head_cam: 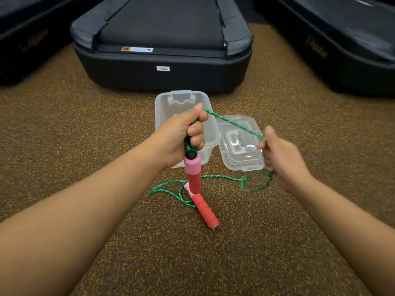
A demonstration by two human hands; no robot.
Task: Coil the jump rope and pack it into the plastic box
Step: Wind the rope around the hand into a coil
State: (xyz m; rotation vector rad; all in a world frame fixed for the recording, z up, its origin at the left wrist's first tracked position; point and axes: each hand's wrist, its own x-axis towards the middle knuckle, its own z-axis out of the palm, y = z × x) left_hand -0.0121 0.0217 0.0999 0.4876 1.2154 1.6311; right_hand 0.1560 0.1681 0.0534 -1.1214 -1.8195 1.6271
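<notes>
My left hand (183, 135) grips a small bundle of coiled green rope, and one pink-and-red handle (193, 174) hangs straight down from that fist. A taut stretch of the green jump rope (233, 123) runs from it to my right hand (280, 154), which pinches the cord. The rest of the rope lies in loose loops on the floor, by the second red handle (204, 207). The clear plastic box (210, 133) stands open on the floor just behind my left hand. Its clear lid (241, 146) lies beside it to the right.
A dark treadmill's end (162, 60) stands right behind the box. Two more dark machines flank it, one at the left (23, 45) and one at the right (342, 45). The floor is brown speckled rubber (85, 135).
</notes>
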